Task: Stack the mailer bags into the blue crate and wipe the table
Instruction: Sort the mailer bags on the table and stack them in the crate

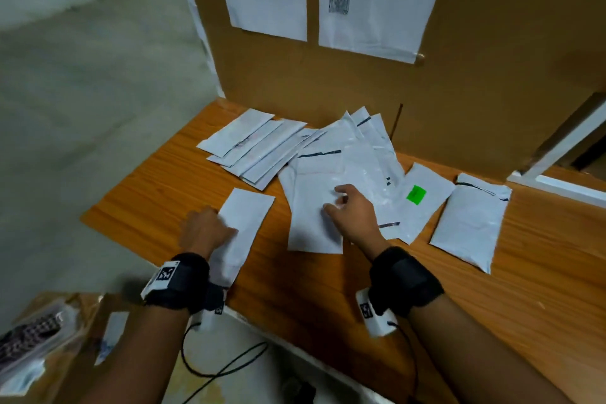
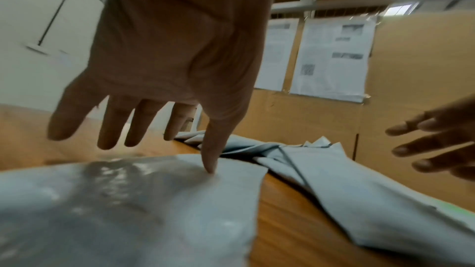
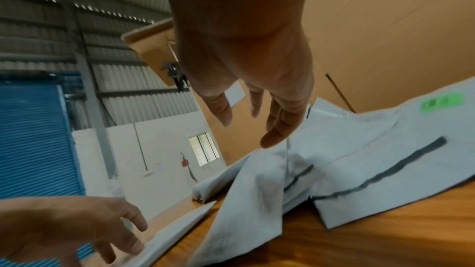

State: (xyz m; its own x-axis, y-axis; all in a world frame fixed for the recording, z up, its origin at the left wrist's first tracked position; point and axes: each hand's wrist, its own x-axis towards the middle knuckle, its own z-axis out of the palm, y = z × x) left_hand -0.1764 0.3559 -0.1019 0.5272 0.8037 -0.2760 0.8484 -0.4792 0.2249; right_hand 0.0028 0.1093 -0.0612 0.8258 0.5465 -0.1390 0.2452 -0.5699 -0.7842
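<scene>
Several white mailer bags lie on the wooden table (image 1: 541, 298). My left hand (image 1: 214, 226) rests on a narrow mailer (image 1: 246, 220) near the front edge. Its fingers are spread straight and its thumb (image 2: 211, 166) presses on the bag. My right hand (image 1: 339, 203) is open with relaxed fingers, just over a large mailer (image 1: 311, 226) in the middle pile; whether it touches the bag I cannot tell. A mailer with a green sticker (image 1: 415, 195) lies to the right of it. The blue crate is not in view.
A fan of narrow mailers (image 1: 259, 147) lies at the back left, and one plump mailer (image 1: 469, 223) sits alone at the right. A cardboard wall with printed sheets (image 1: 370, 0) stands behind the table. An open cardboard box (image 1: 49, 338) sits on the floor at the lower left.
</scene>
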